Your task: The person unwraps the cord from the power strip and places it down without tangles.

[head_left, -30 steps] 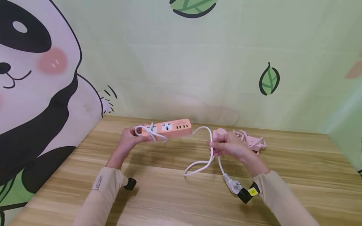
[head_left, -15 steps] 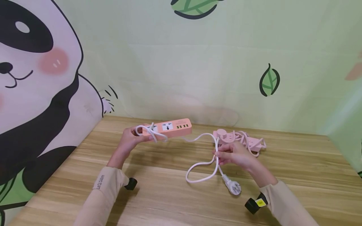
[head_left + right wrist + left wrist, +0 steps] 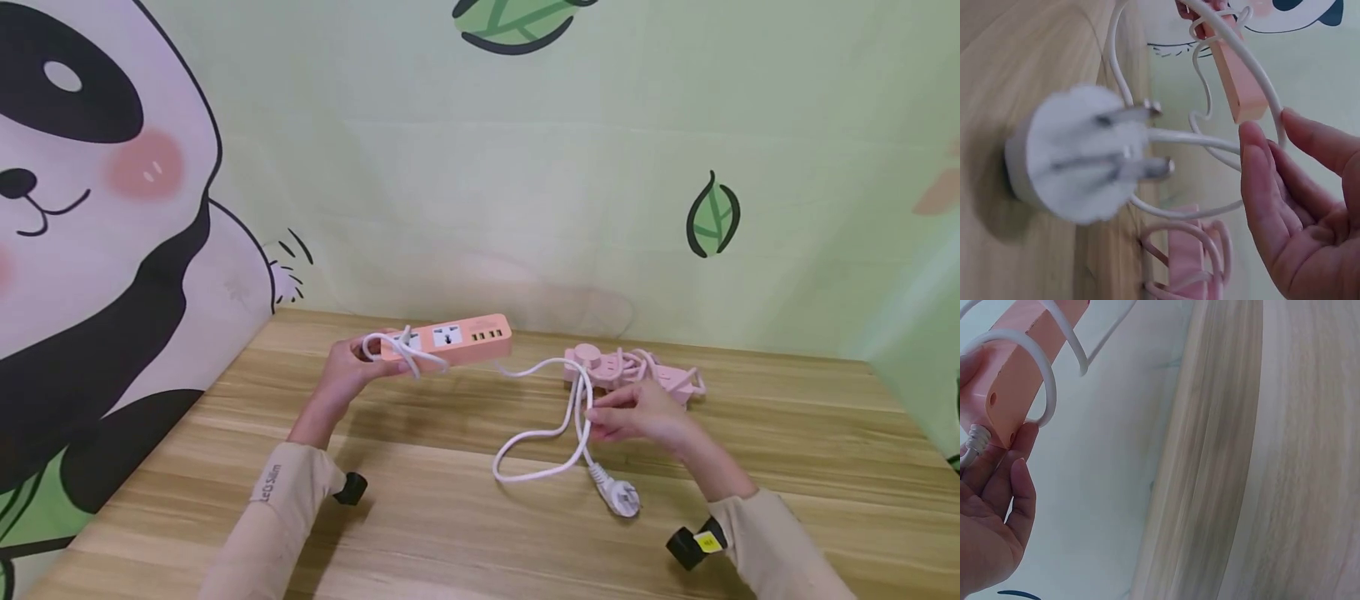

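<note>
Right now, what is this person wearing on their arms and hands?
Both hands are bare: no gloves or rings show on the left hand or right hand. Long beige sleeves reach the wrists; the left sleeve carries small dark lettering near its cuff. A small black device sits at each wrist, and the right-wrist device bears a yellow label.

wooden table (image 3: 450, 533) | pink power strip (image 3: 637, 371) far right | panda wall (image 3: 90, 208)

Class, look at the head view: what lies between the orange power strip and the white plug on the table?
In the head view, the white cord runs from the orange power strip in loops to the white plug, passing the right hand fingertips.
</note>
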The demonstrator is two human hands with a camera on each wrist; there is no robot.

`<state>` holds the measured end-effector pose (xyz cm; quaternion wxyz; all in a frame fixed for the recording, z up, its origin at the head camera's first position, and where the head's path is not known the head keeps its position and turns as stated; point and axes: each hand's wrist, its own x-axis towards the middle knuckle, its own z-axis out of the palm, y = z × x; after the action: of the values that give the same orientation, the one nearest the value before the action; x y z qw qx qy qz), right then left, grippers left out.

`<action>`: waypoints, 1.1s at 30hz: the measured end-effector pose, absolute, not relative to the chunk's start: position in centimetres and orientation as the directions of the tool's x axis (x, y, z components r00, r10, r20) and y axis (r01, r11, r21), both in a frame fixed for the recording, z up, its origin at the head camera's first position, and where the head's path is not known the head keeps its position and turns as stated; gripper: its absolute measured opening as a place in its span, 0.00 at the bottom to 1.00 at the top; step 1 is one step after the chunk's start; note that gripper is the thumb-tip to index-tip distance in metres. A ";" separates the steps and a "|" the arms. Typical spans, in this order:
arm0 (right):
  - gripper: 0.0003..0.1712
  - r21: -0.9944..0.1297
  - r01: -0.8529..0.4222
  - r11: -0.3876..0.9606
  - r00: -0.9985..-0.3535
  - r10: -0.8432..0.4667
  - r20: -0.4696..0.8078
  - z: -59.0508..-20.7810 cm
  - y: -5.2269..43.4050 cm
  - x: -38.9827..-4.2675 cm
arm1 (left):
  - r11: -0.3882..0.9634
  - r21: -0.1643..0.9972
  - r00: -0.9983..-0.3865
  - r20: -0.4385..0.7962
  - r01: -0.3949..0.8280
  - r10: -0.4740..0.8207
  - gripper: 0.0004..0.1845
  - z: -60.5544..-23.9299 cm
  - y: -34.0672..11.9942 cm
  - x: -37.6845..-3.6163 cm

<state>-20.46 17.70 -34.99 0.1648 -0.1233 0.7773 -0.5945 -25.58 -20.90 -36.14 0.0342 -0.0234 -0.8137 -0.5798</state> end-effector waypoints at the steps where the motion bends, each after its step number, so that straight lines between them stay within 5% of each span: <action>1: 0.22 -0.961 0.001 0.276 -0.927 -0.360 -0.104 -34.8 17.7 -20.4 | 0.326 0.942 -0.997 0.081 0.076 -0.003 0.26 -36.1 -20.9 -25.6; 9: 0.24 -0.971 -0.043 0.236 -0.977 -0.214 -0.008 -33.7 17.8 -20.8 | 0.336 0.939 -0.997 0.080 0.072 -0.009 0.21 -35.9 -20.7 -25.5; 22: 0.25 -0.978 -0.051 0.203 -0.965 -0.260 -0.003 -30.7 13.8 -22.0 | 0.313 0.946 -0.996 0.093 0.087 -0.005 0.17 -35.8 -20.4 -25.4; 33: 0.20 -0.983 -0.057 0.177 -0.948 -0.319 -0.003 -30.8 9.6 -22.9 | 0.331 0.942 -0.998 0.061 0.050 -0.023 0.24 -35.3 -19.6 -25.4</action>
<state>-22.91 9.61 -30.85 0.1042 -0.1237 0.7599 -0.6296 -25.37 -19.63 -35.30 0.0316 -0.0084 -0.8150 -0.5785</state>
